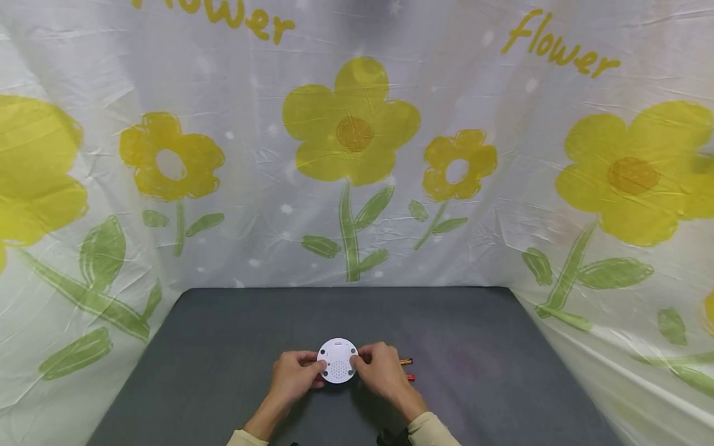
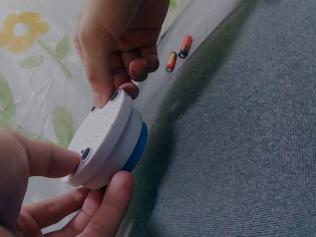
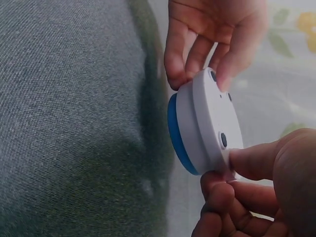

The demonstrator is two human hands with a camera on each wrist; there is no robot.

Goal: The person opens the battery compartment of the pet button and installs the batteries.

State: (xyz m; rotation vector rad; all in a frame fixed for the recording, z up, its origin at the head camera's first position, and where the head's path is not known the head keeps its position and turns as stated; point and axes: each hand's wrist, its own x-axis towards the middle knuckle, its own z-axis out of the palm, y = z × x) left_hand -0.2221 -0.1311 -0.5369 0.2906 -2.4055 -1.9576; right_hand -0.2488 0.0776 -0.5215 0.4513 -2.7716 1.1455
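- Tbl (image 1: 474, 328): dk grey top, fine woven-looking texture shown in wrist views; spread out on all sides of red batt.
- Red batt. (image 1: 411, 378): laid on its side on tbl; blk end seen in L wrist view.
- Gold-toned batt. (image 1: 406, 361): also laid on its side, just beyond red batt., approx. parallel, not touched by it.
- Shadow (image 1: 369, 402): cast on tbl, left of red batt.
- Both batts. partly hidden in head view.
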